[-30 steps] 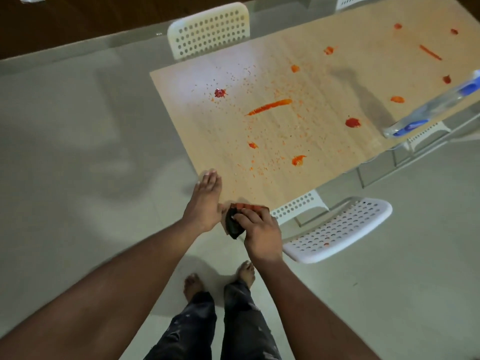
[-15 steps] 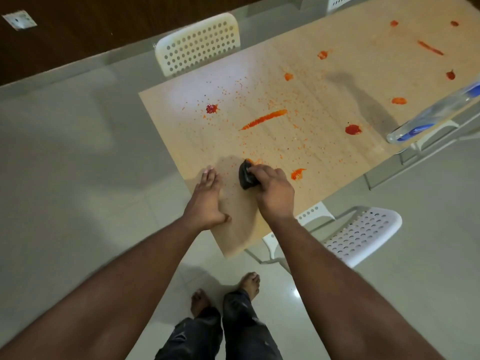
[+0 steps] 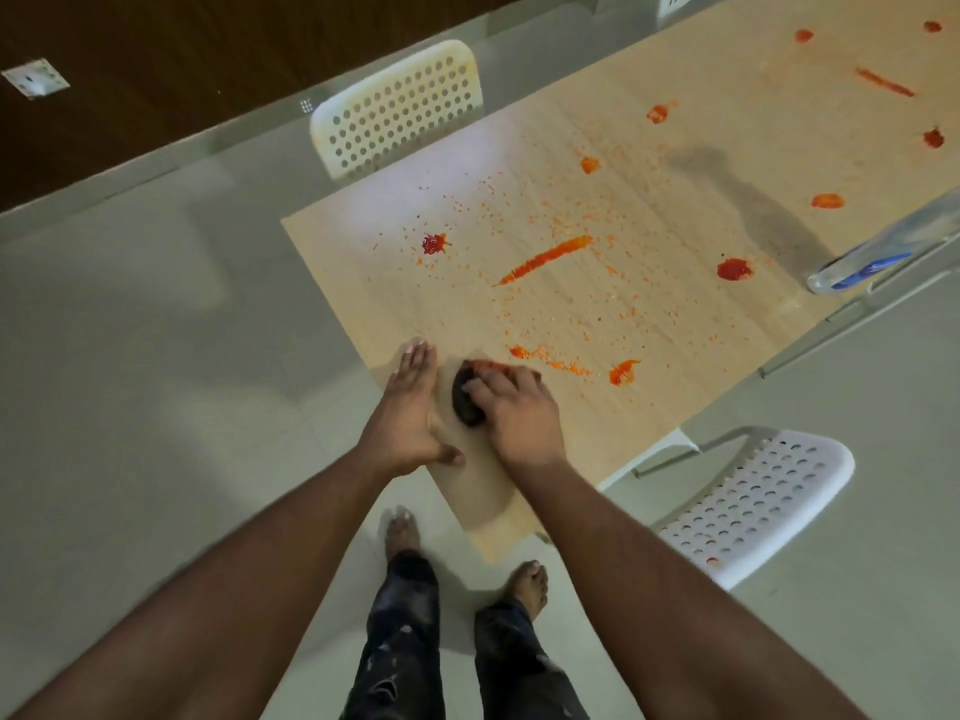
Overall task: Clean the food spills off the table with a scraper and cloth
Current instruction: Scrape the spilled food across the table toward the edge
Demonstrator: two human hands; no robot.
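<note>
Since the earlier frame, the left hand (image 3: pixel 408 415) stays flat with fingers straight on the counter (image 3: pixel 675 330) edge, while the right hand (image 3: pixel 517 407), gripping the dark scraper (image 3: pixel 466 402), has drawn it back toward the near corner. Red spills (image 3: pixel 545 259) lie beyond; a white chair (image 3: pixel 753 506) stands right.

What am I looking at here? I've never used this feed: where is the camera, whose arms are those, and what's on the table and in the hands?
No machine here: the single view comes from a camera worn on a person's head, looking down at their own bare arms and feet. The right hand grips a small dark scraper pressed to the wooden table, with red sauce gathered at its far edge. The left hand rests flat beside it at the table's edge, fingers straight. The table carries red and orange food spills: a long streak, several blobs and scattered crumbs. A clear bottle with a blue label lies at the right edge. White perforated chairs stand around.
</note>
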